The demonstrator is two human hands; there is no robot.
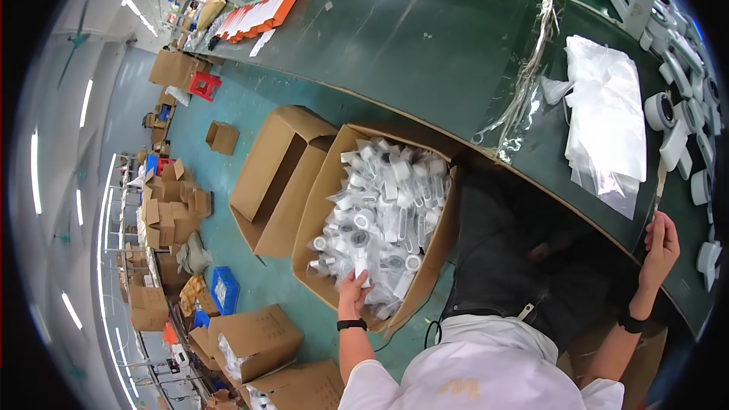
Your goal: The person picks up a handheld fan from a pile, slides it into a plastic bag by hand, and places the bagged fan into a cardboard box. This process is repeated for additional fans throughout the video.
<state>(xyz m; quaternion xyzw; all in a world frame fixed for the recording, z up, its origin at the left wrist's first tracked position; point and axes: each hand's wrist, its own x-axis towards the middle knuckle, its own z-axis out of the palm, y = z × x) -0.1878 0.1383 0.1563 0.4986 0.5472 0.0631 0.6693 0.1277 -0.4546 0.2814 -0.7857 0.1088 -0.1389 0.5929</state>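
The left hand [354, 288] reaches down into the open cardboard box [323, 205] on the floor, its grip pinching one small white bagged part [361, 267] at the near edge of the pile, where it is easy to reach. The right hand [661, 247] rests on the edge of the green worktop [425, 45], fingers loosely spread and holding nothing, close to a stack of clear plastic bags [607, 121] and a row of white parts [676, 118].

shirt: white, short sleeves, faint yellow print | trousers: black | wrists: black band on each
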